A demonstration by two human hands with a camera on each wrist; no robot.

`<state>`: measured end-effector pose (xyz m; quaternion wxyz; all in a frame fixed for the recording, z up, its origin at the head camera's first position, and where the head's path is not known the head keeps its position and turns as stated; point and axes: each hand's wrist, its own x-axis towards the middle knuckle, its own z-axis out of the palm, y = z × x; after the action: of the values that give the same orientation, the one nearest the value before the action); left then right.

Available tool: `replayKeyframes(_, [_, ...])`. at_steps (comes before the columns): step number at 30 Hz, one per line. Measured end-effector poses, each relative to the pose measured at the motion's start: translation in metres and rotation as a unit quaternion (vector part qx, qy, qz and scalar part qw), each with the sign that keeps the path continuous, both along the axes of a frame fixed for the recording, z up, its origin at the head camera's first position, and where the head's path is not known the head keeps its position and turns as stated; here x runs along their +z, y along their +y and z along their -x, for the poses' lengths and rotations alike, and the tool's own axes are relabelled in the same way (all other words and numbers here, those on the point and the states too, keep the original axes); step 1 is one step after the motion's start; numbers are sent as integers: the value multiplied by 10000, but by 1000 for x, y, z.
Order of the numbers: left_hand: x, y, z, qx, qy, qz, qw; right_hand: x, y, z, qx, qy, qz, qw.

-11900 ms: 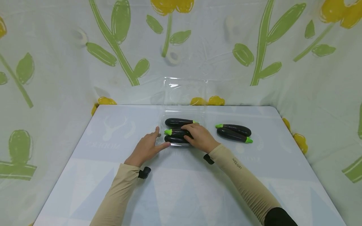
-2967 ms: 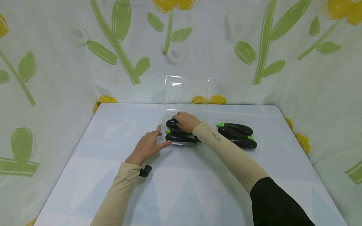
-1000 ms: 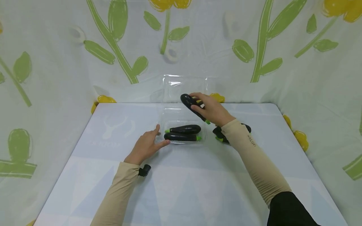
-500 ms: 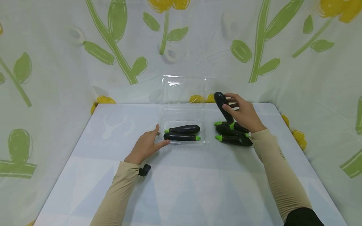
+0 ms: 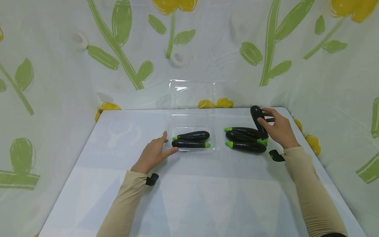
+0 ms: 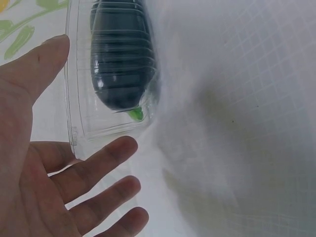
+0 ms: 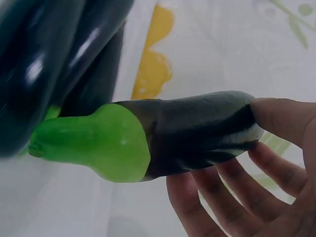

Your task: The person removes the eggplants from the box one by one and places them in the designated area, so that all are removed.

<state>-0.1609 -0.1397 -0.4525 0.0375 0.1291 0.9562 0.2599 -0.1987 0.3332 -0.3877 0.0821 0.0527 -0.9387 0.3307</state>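
Note:
My right hand (image 5: 280,129) pinches a dark purple eggplant (image 5: 257,116) between thumb and fingers. Its rounded end points up and its green stem end down, at the right end of three eggplants (image 5: 247,147) lying on the table. In the right wrist view, the held eggplant (image 7: 197,131) has its bright green cap toward that group. My left hand (image 5: 151,154) is spread at the near left corner of a clear plastic clamshell box (image 5: 214,126). The left wrist view has the thumb (image 6: 52,57) at the box rim, fingers extended. Two eggplants (image 5: 190,144) lie inside the box.
The box's clear lid (image 5: 192,90) stands raised at the back against the flower-print curtain (image 5: 219,49). A white and pale blue table (image 5: 189,191) carries everything, its back edge just behind the box. Each wrist wears a small black camera (image 5: 152,179).
My right hand has lifted an eggplant out of the box and carried it rightward, then lowered it beside the others. Earlier, another eggplant joined the right group. My left hand has stayed put.

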Motion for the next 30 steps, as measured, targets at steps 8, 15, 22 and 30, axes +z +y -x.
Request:
replayKeyframes(8, [-1, 0, 2, 37, -23, -20, 10000, -12, 24, -7, -323, -263, -177, 9990])
replayKeyframes(15, [-2, -1, 4, 37, -106, -63, 9999, -30, 43, -8, -439, -701, -255, 9962])
replayKeyframes(22, [0, -1, 3, 7, -90, -70, 9999, -49, 50, -6, -495, -975, -381, 9933])
replayKeyframes(30, [-1, -4, 2, 25, -111, -71, 9999, -55, 49, -6, -205, -1194, -513, 9913])
